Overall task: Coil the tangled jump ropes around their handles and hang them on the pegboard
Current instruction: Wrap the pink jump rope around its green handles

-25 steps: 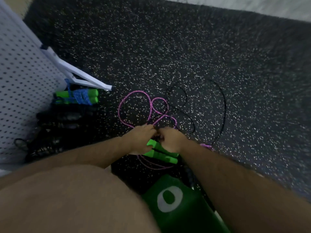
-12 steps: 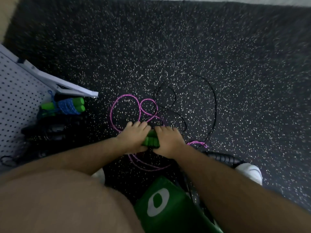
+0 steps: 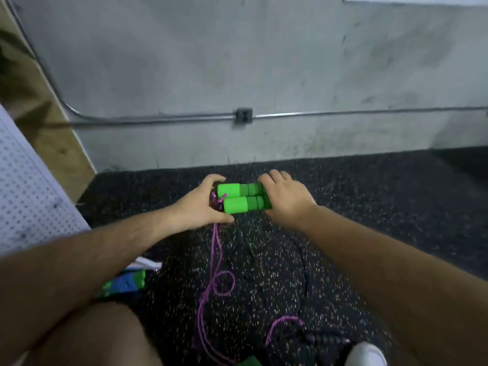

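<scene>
Pair of green handles (image 3: 237, 199) side by side, raised over speckled floor mat (image 3: 383, 207). The left hand (image 3: 196, 208) curls round cord end, right hand (image 3: 286, 200) round far end. Trailing pink cord (image 3: 215, 260) looks light, limp, tangle-prone. Handles probably rigid, best grip; wrap cord taut.

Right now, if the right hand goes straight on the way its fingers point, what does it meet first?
Probably the grey wall; the right hand, holding the green handles, points there. Depth unclear.
</scene>
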A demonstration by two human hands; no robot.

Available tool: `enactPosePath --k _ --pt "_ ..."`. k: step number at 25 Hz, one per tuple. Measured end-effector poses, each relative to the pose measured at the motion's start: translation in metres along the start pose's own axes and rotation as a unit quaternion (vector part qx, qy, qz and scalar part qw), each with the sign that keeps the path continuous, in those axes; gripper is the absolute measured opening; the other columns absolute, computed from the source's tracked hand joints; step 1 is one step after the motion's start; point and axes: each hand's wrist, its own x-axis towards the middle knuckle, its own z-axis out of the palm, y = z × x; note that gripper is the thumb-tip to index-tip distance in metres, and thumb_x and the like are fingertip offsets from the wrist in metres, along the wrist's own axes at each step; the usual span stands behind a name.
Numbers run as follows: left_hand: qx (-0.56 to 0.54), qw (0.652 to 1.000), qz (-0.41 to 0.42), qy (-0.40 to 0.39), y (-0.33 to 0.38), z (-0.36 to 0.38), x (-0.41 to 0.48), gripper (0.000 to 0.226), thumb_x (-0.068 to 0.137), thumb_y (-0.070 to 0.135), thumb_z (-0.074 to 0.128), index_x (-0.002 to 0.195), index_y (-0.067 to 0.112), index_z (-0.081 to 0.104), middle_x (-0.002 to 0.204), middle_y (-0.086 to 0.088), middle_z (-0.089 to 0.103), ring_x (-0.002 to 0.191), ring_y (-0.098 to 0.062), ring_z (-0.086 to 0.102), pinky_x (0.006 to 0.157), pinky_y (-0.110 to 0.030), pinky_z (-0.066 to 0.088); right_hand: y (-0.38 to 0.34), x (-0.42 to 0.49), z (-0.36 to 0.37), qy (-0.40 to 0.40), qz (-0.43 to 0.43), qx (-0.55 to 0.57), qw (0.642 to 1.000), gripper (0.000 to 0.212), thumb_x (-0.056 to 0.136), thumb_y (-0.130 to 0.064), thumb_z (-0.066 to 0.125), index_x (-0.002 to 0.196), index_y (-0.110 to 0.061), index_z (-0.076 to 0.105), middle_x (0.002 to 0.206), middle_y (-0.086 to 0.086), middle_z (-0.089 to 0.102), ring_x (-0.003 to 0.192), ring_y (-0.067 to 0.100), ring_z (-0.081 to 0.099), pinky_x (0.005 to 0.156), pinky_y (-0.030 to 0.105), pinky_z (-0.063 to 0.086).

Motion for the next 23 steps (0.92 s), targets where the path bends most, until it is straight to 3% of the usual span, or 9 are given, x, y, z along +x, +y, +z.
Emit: enactPosePath --k 3,6,11,13,15,17,19,21,23 --pt "-0.053 0.999 0.001 0.011 0.065 -0.022 -0.003 0.096 0.039 0.06 0.097 0.119 0.042 0.047 0.116 0.002 0.071 0.106 -0.014 0.07 0.103 -0.039 0.052 0.018 -0.005 -0.057 0.063 0.01 -0.015 0.998 0.058 0.078 -0.028 0.071 0.13 -0.018 0.046 0.124 0.007 0.051 0.115 0.033 0.052 0.088 0.046 0.049" --pt "-0.014 1.0 0.001 0.016 0.107 -0.02 -0.012 0.074 0.069 0.036 0.091 0.125 0.025 0.044 0.103 0.006 0.068 0.079 -0.004 0.066 0.073 -0.018 0.052 0.022 -0.017 -0.075 0.089 0.038 -0.044 0.994 0.061 0.079 -0.033 0.072 0.132 -0.02 0.045 0.126 0.006 0.051 0.116 0.033 0.051 0.093 0.045 0.043" --pt "0.003 0.999 0.031 0.045 0.1 0.014 -0.025 0.062 0.083 0.028 0.082 0.125 0.023 0.036 0.103 0.014 0.06 0.091 -0.001 0.061 0.072 -0.006 0.043 -0.005 -0.029 -0.069 0.079 -0.001 -0.027 0.997 0.083 0.072 -0.048 0.074 0.145 -0.029 0.04 0.141 0.003 0.043 0.133 0.033 0.034 0.108 0.059 0.025" --pt "0.002 0.998 0.019 0.053 0.09 0.016 -0.013 0.06 0.083 0.036 0.081 0.122 0.023 0.038 0.102 0.013 0.062 0.09 0.002 0.061 0.074 -0.009 0.048 -0.012 -0.026 -0.073 0.07 0.044 -0.057 0.995 0.087 0.074 -0.047 0.075 0.149 -0.026 0.036 0.147 0.009 0.036 0.135 0.036 0.03 0.111 0.056 0.021" --pt "-0.018 0.997 0.005 0.077 0.084 0.015 0.002 0.07 0.073 0.062 0.08 0.121 0.021 0.051 0.099 0.006 0.071 0.083 -0.007 0.068 0.076 -0.032 0.058 -0.019 -0.023 -0.073 0.107 0.105 -0.062 0.987 0.075 0.077 -0.042 0.074 0.14 -0.014 0.044 0.135 0.013 0.045 0.125 0.035 0.041 0.105 0.047 0.032" --pt "-0.068 0.99 -0.023 0.119 0.081 0.014 0.012 0.074 0.067 0.071 0.077 0.12 0.023 0.06 0.082 0.006 0.069 0.057 -0.007 0.059 0.053 -0.033 0.05 -0.031 -0.024 -0.072 0.113 0.125 0.07 0.983 0.039 0.081 -0.033 0.069 0.112 -0.012 0.059 0.113 0.01 0.061 0.107 0.031 0.056 0.087 0.038 0.045" --pt "-0.196 0.97 -0.046 0.137 0.09 0.015 0.015 0.046 0.08 0.047 0.079 0.111 0.015 0.063 0.061 0.01 0.054 0.044 -0.004 0.042 0.043 -0.022 0.036 -0.045 -0.023 -0.067 -0.013 0.141 0.307 0.941 0.019 0.08 -0.027 0.067 0.095 -0.018 0.06 0.093 0.003 0.068 0.09 0.024 0.064 0.071 0.032 0.048" --pt "-0.325 0.938 -0.065 0.103 0.105 0.016 0.014 0.02 0.094 0.022 0.071 0.106 0.011 0.059 0.061 0.007 0.041 0.043 -0.004 0.033 0.04 -0.02 0.029 -0.061 -0.023 -0.06 -0.127 0.138 0.489 0.852 0.029 0.074 -0.024 0.071 0.1 -0.018 0.06 0.091 0.002 0.07 0.085 0.017 0.064 0.078 0.036 0.051" --pt "-0.396 0.908 -0.079 0.109 0.113 0.017 0.018 0.028 0.098 0.015 0.065 0.119 0.012 0.048 0.07 0.0 0.04 0.044 -0.004 0.033 0.041 -0.021 0.03 -0.069 -0.02 -0.053 -0.133 0.127 0.592 0.785 0.03 0.078 -0.016 0.068 0.106 -0.008 0.061 0.093 0.006 0.07 0.088 0.019 0.067 0.092 0.042 0.052"
